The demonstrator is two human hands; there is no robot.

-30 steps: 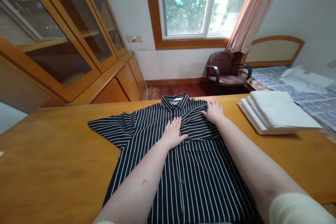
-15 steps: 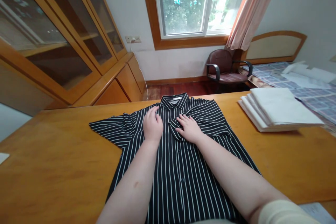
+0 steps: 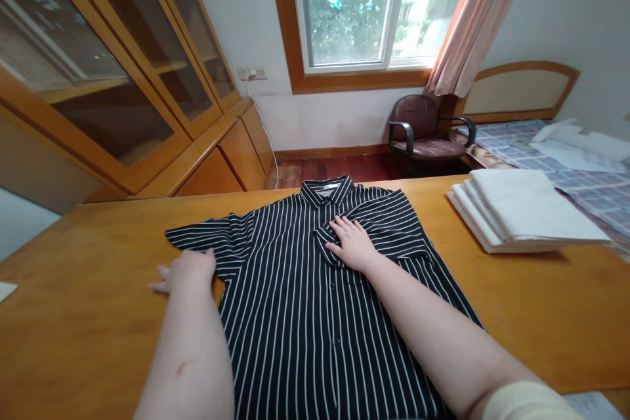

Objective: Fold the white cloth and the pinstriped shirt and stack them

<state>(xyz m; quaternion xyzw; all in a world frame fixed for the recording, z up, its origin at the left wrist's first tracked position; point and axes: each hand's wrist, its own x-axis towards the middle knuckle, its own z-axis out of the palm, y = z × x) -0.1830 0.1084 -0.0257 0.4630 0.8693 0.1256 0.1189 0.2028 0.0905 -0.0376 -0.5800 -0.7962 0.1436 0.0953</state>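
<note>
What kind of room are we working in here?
Probably a bedroom in a home: a bed stands at the right, a curtain hangs by the window, and a glass-fronted cabinet stands at the left.

Before you, the shirt (image 3: 275,321) lies on the table (image 3: 93,321). Under your right hand (image 3: 352,244) is its folded-in sleeve (image 3: 394,226), laid across the chest. Your left hand (image 3: 189,270) is at the near edge of the other sleeve (image 3: 224,236), which points outward to the left. Well to the right of your right hand, a folded stack (image 3: 524,210) lies on the table; behind this stack is the bed (image 3: 585,189). Beyond your hands, behind the table, stand the chair (image 3: 418,125) and, higher, the window (image 3: 349,20). The cabinet (image 3: 160,65) is beyond your left hand.
</note>
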